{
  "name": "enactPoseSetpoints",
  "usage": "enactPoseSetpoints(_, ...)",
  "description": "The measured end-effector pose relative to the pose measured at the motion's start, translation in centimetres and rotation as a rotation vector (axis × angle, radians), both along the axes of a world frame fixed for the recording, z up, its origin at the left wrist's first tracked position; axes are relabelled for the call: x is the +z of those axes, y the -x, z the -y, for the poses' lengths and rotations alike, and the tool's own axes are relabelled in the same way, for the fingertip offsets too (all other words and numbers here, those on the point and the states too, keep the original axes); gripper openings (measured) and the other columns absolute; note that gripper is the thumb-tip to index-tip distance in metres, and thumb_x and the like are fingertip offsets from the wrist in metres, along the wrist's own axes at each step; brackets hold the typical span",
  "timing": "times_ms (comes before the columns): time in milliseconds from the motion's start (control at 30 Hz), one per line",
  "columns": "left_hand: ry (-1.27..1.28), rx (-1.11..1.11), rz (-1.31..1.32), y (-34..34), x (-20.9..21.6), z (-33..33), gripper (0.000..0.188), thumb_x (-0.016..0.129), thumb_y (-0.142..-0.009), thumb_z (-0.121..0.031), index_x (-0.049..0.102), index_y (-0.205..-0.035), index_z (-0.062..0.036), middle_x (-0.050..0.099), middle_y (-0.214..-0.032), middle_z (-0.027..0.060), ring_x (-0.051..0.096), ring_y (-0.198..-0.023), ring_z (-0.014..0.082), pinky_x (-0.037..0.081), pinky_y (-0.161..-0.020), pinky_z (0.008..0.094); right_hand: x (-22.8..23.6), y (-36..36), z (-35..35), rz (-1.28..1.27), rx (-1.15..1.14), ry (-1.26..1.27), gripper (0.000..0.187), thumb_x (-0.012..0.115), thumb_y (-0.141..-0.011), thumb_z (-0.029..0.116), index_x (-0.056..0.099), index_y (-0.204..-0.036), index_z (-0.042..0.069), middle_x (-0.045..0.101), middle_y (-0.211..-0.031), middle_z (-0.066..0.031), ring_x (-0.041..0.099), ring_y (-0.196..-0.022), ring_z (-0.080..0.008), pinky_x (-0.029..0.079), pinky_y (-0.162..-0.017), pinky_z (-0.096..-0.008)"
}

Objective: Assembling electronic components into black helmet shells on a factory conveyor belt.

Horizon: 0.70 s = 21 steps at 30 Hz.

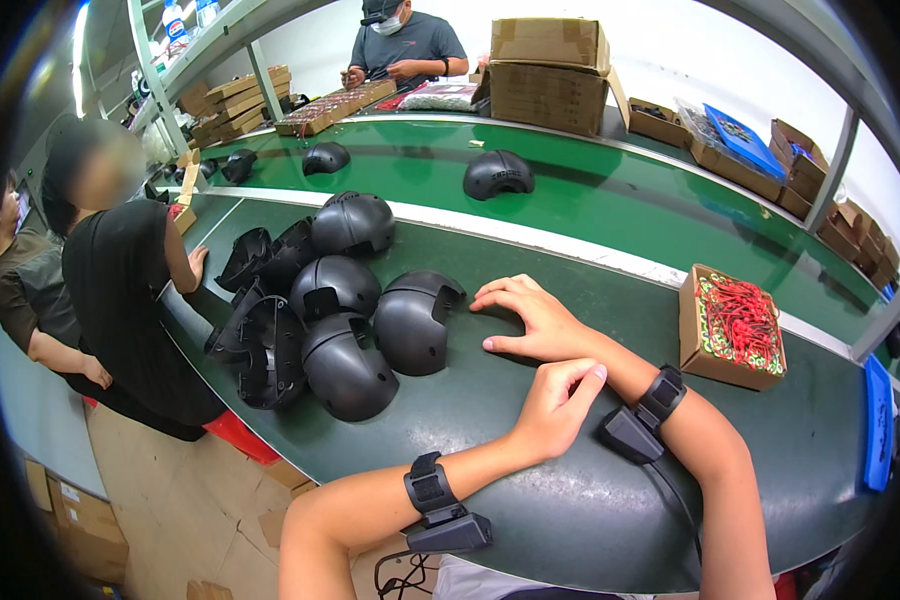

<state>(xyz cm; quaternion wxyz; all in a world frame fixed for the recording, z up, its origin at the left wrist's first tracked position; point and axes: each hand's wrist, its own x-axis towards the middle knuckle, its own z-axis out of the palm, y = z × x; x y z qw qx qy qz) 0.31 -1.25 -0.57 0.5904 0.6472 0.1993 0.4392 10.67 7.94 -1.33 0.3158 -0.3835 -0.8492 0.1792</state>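
Holding right hand [535, 322] open-fingered near black shells [408, 325], presumably clustered for reach; curling left hand [555, 410] closed, gripping nothing visible.

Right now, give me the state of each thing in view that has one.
Left hand: curled, fingers partly hidden.
Right hand: open, empty.
Wrist straps: fastened.
Domed bench shells: outsides showing.
Leftmost bench shells: insides showing.
Belt shells: outsides showing.
Small box: open, filled with red wires.
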Motion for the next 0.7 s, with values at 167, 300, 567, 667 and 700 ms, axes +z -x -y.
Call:
enactPoseSetpoints(167, -0.014, 0.004, 0.004, 0.00, -0.07, 0.00, 0.027, 0.050, -0.094, -0.013, 0.048, -0.074, 0.0059, 0.040, -0.057, 0.0048, 0.034, -0.058, 0.0073, 0.031, -0.051, 0.0291, -0.05, -0.02, -0.04, 0.001, 0.002, -0.003, 0.046, 0.073, -0.071, 0.033, 0.062, -0.109, 0.010, 0.054, -0.122, -0.0068, 0.045, -0.115, -0.0275, 0.040, -0.098, -0.0387)
enactPoseSetpoints(300, -0.020, 0.011, 0.010, 0.04, -0.05, -0.06, 0.027, 0.051, -0.093, -0.013, 0.048, -0.074, 0.0062, 0.040, -0.058, 0.0051, 0.035, -0.058, 0.0074, 0.031, -0.051, 0.0292, -0.03, 0.05, 0.00, -0.011, -0.002, -0.008, 0.044, 0.074, -0.071, 0.032, 0.062, -0.107, 0.010, 0.055, -0.122, -0.0059, 0.045, -0.114, -0.0273, 0.040, -0.098, -0.0383)
enactPoseSetpoints(567, 0.000, 0.013, -0.006, 0.00, -0.04, 0.00, 0.026, 0.051, -0.093, -0.012, 0.050, -0.076, 0.0069, 0.043, -0.058, 0.0062, 0.037, -0.058, 0.0076, 0.033, -0.052, 0.0289, -0.15, -0.04, -0.07, -0.006, 0.002, -0.025, 0.042, 0.073, -0.071, 0.031, 0.063, -0.105, 0.009, 0.055, -0.121, -0.0057, 0.046, -0.113, -0.0268, 0.041, -0.097, -0.0375)
enactPoseSetpoints(667, -0.006, 0.015, -0.006, 0.01, -0.09, -0.04, 0.026, 0.051, -0.093, -0.012, 0.050, -0.076, 0.0070, 0.043, -0.059, 0.0062, 0.037, -0.059, 0.0075, 0.034, -0.052, 0.0286, -0.18, 0.02, -0.08, -0.004, -0.002, -0.019, 0.041, 0.073, -0.071, 0.030, 0.063, -0.105, 0.009, 0.055, -0.121, -0.0057, 0.046, -0.113, -0.0267, 0.041, -0.097, -0.0374)
enactPoseSetpoints(700, -0.003, 0.014, -0.003, 0.02, -0.05, -0.03, 0.026, 0.051, -0.093, -0.012, 0.050, -0.076, 0.0070, 0.043, -0.059, 0.0063, 0.037, -0.059, 0.0074, 0.033, -0.052, 0.0287, -0.14, 0.04, -0.05, -0.005, -0.002, -0.019, 0.041, 0.073, -0.071, 0.030, 0.063, -0.105, 0.009, 0.055, -0.121, -0.0057, 0.046, -0.113, -0.0267, 0.041, -0.097, -0.0374)
